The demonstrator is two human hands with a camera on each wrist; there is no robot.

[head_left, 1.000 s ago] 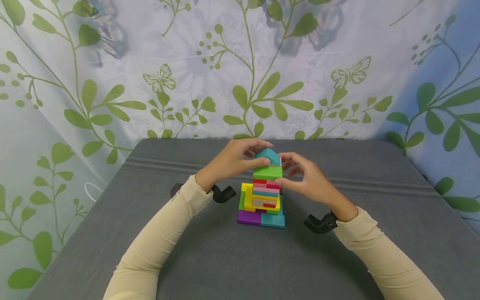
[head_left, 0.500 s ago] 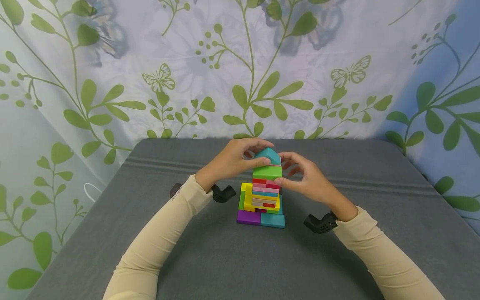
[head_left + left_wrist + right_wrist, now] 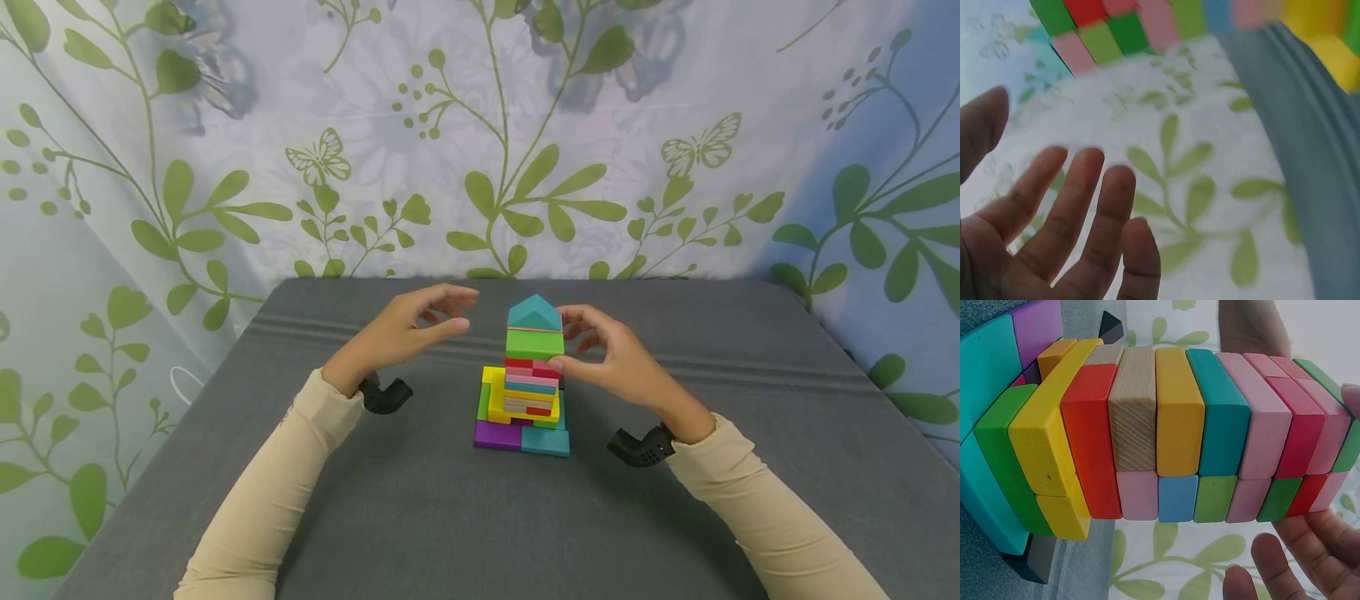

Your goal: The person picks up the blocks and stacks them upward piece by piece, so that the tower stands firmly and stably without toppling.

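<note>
A tall tower of coloured toy blocks [image 3: 531, 385] stands in the middle of the table, its layers mixed red, pink, blue, yellow and bare wood. A turquoise triangular block [image 3: 536, 312] caps it, above a green block [image 3: 535, 343]. My right hand [image 3: 618, 354] holds the tower's upper right side, thumb at the front and fingertips behind; the right wrist view shows fingertips at the red and pink blocks [image 3: 1329, 490]. To the left, my left hand [image 3: 408, 325] is held in the air, apart from the tower, fingers spread and nothing in them.
Purple [image 3: 497, 435] and turquoise [image 3: 545, 441] flat blocks form the tower's base on the grey table [image 3: 450, 525]. Dark wedge-shaped pieces [image 3: 1110, 328] show near the base in the right wrist view. A leaf-patterned curtain [image 3: 360, 217] hangs behind the table.
My left hand has let go of the turquoise triangular block and moved left, away from the tower. The right hand has stayed in place, and the triangular block now shows its front face squarely.
</note>
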